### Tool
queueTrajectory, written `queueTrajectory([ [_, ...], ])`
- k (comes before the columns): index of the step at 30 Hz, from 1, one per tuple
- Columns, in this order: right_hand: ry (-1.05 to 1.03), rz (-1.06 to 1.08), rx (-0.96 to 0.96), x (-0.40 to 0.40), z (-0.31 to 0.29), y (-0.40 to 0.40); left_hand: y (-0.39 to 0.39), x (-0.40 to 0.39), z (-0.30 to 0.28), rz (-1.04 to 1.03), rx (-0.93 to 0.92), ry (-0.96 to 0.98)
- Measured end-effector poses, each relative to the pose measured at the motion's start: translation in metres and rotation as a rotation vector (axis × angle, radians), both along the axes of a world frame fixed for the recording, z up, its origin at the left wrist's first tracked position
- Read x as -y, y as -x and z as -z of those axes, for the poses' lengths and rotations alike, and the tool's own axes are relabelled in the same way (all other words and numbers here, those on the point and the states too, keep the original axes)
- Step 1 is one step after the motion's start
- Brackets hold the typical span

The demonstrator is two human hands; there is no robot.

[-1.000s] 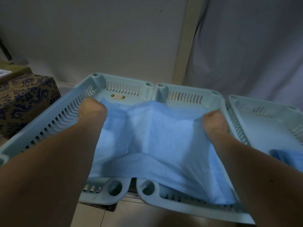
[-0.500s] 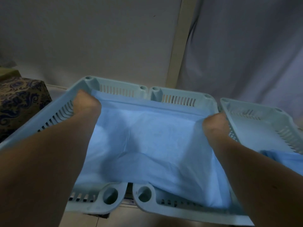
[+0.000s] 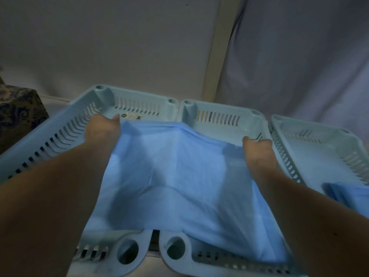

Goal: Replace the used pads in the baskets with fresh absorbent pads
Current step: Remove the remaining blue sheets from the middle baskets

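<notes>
Premises appear domestic: an indoor room of a home, dimly lit. A plain pale wall (image 3: 99, 41) forms the backdrop, with a cream vertical trim strip (image 3: 214, 56) beside a hanging grey curtain (image 3: 299, 56). At far left stands a piece of furniture covered in dark paisley-patterned fabric (image 3: 18, 108). Three pale blue slotted plastic baskets (image 3: 60, 136) sit side by side just in front of the wall. Pale floor tiles (image 3: 147, 264) show below them. Exact room type cannot be determined.

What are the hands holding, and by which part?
Both hands, left hand and right hand, grip the blue absorbent pad by its far corners.
</notes>
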State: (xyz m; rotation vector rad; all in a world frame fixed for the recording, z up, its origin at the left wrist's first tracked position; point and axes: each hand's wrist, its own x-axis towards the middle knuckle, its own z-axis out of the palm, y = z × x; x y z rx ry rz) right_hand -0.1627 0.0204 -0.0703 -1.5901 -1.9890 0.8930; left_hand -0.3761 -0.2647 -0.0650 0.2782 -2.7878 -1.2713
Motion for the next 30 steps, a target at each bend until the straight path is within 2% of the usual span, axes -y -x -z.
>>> queueTrajectory([
  [5, -0.019, 0.009, -0.147, -0.004, 0.0, -0.003, -0.004, 0.0, -0.008, 0.022, -0.053, -0.124],
  [11, -0.152, -0.073, -0.081, -0.006, -0.003, -0.004, -0.008, 0.002, -0.013, -0.052, -0.225, -0.13],
  [20, -0.285, 0.043, -0.141, -0.002, -0.008, -0.007, -0.008, 0.002, -0.018, -0.081, -0.335, -0.148],
  [22, -0.266, 0.002, -0.076, -0.001, -0.007, -0.008, -0.007, 0.005, -0.013, -0.052, -0.3, -0.089],
  [25, -0.216, -0.115, 0.093, 0.001, -0.002, -0.008, -0.003, 0.005, -0.003, 0.037, -0.158, 0.106],
  [27, -0.198, -0.143, 0.142, 0.003, 0.001, -0.008, 0.0, 0.004, 0.0, 0.044, -0.05, 0.132],
  [30, -0.181, -0.151, 0.137, 0.003, 0.0, -0.008, -0.001, 0.006, -0.002, 0.035, 0.013, 0.15],
])
